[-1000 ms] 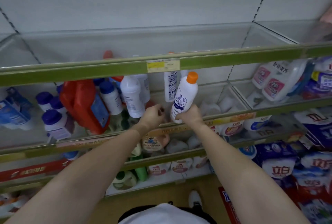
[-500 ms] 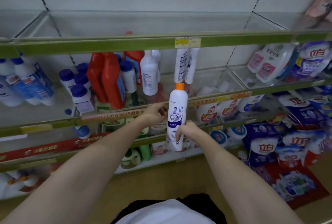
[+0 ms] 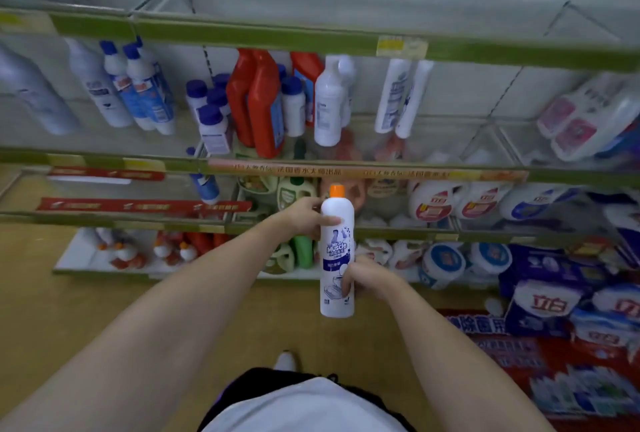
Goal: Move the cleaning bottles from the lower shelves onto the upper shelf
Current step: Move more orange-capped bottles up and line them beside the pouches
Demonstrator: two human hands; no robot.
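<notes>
Both hands now grip the white orange-capped bottle (image 3: 336, 251), lifted clear of the lower shelf: left hand (image 3: 304, 217) near its neck, right hand (image 3: 363, 277) lower. The upper shelf (image 3: 242, 37) waits above.

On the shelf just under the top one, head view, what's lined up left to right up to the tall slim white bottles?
White bottles with blue caps and blue labels → short blue-capped white bottles → red jugs → plain white bottle → pair of tall slim white bottles.

White bottle (image 3: 336, 255), orange cap (image 3: 337, 190)
</notes>
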